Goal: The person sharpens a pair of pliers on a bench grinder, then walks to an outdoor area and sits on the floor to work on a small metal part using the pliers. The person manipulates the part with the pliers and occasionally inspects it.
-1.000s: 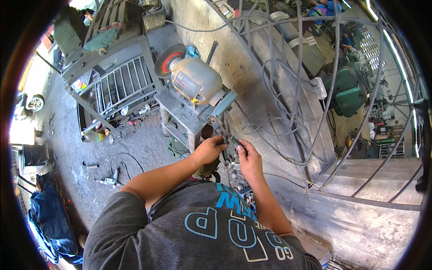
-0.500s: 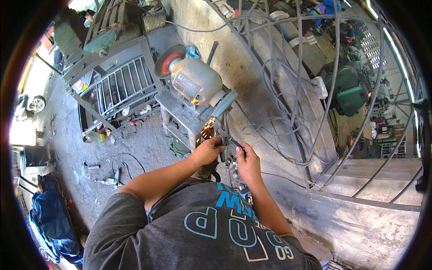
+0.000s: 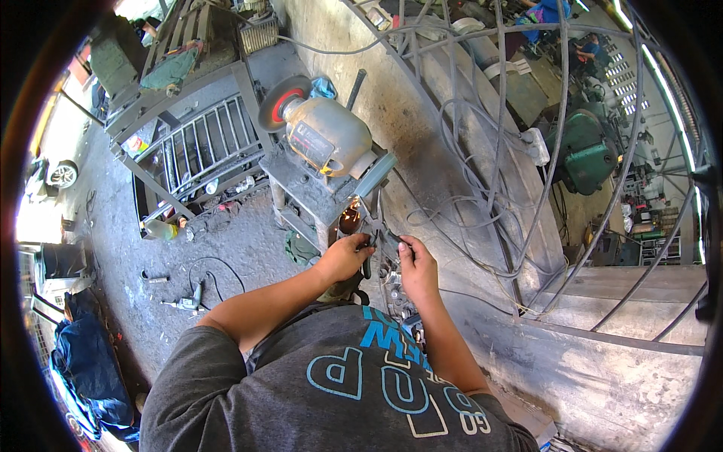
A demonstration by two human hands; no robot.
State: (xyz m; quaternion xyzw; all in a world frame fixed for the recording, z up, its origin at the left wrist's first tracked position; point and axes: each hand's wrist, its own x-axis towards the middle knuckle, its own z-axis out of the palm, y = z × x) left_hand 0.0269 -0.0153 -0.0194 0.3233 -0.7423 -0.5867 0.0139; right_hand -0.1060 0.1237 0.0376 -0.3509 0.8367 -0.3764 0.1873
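The person's two hands meet at the middle of the view around a dark, two-armed metal tool (image 3: 374,224), perhaps pliers. The left hand (image 3: 345,258), at its eight o'clock, has thumb and fingers closed on one dark arm; the right hand (image 3: 419,267), at four o'clock, pinches the other between thumb and fingers. The tool's far end points to twelve o'clock, toward the grey wheel (image 3: 376,175) of the bench grinder (image 3: 327,135). Orange sparks (image 3: 351,215) fall at the wheel's lower edge, so the step in hand seems to be grinding the tool's metal; the exact contact spot is too small to make out.

The next move calls, it seems, for light, even pressure, both grips kept firm and the fingertips well back from the wheel. A catch there could jerk the tool toward six o'clock, at the body. The loose cables (image 3: 471,169) at one o'clock hang apart from the hands; a drill (image 3: 184,303) lies on the floor toward nine.
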